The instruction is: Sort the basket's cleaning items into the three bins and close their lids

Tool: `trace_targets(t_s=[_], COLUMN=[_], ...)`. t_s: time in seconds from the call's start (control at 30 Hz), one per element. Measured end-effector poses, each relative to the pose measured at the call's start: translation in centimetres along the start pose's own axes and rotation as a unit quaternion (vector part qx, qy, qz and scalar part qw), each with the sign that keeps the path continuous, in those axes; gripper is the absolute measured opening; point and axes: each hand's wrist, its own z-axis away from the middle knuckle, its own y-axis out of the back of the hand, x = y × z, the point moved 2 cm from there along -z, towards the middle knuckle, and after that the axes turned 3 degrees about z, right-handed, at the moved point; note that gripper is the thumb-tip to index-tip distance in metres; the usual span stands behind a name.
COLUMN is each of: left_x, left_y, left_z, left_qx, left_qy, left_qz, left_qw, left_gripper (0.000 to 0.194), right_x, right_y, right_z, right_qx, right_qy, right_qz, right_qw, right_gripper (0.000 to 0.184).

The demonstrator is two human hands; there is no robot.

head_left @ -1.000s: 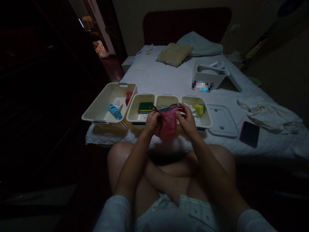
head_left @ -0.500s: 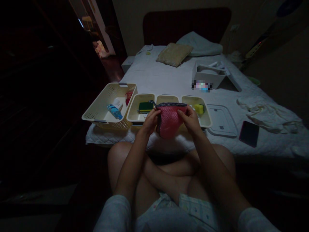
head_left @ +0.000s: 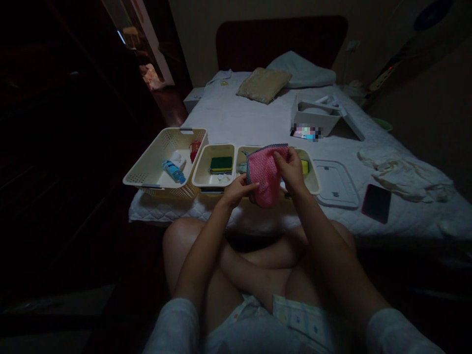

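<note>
A pink mesh cloth (head_left: 264, 172) with a dark edge hangs in front of me, over the foot of the bed. My right hand (head_left: 291, 168) pinches its top right corner. My left hand (head_left: 239, 188) holds its lower left edge, fingers closed on it. Behind the cloth stands a row of three cream trays (head_left: 205, 167). The left tray holds a green sponge (head_left: 221, 163), and a yellow sponge (head_left: 304, 166) shows in the right one. I sit cross-legged on the floor, knees under the hands.
A cream perforated basket (head_left: 155, 167) at the left holds a blue bottle (head_left: 172, 171) and a red item. A white lid (head_left: 337, 176), a dark phone (head_left: 376, 203) and a crumpled white cloth (head_left: 401, 169) lie to the right. Pillows and a white box (head_left: 317, 114) sit farther up the bed.
The cloth was stretched between both hands; now my right hand has lifted its corner higher, and my left hand has dropped to the lower edge.
</note>
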Motion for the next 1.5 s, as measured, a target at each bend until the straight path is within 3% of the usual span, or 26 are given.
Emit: trace_targets(t_s=[0.1, 0.3, 0.53, 0.63, 0.8, 0.9, 1.2, 1.5], left_x=[0.4, 1.8, 1.8, 1.6, 1.0, 0.8, 1.3, 1.4], left_y=[-0.1, -0.2, 0.9, 1.1, 1.1, 1.1, 1.7, 2.6], left_z=[0.0, 0.2, 0.0, 0.0, 0.1, 0.0, -0.2, -0.4], left_qx=[0.021, 0.060, 0.101, 0.101, 0.055, 0.074, 0.134, 0.204], left_qy=[-0.025, -0.072, -0.075, -0.062, -0.017, -0.017, -0.072, -0.167], left_qz=[0.028, 0.082, 0.128, 0.120, 0.078, 0.071, 0.031, -0.013], left_qw=[0.999, 0.992, 0.984, 0.986, 0.995, 0.995, 0.988, 0.964], left_gripper=[0.043, 0.040, 0.030, 0.030, 0.041, 0.042, 0.034, 0.029], right_x=[0.2, 0.9, 0.9, 1.0, 1.3, 1.4, 1.6, 2.0], right_y=[-0.2, -0.5, -0.3, -0.3, -0.2, 0.1, 0.4, 0.5], right_z=[0.1, 1.8, 2.7, 2.6, 2.4, 2.3, 2.3, 2.4], right_qx=[-0.028, -0.149, -0.218, -0.203, -0.130, -0.116, -0.117, -0.090], right_qy=[-0.011, -0.087, -0.118, -0.102, -0.082, -0.078, -0.075, -0.058], right_qz=[0.002, -0.030, -0.064, -0.068, -0.057, -0.048, -0.058, -0.026], right_qw=[1.000, 0.985, 0.967, 0.972, 0.986, 0.989, 0.989, 0.994], right_gripper=[0.031, 0.040, 0.036, 0.033, 0.031, 0.029, 0.032, 0.026])
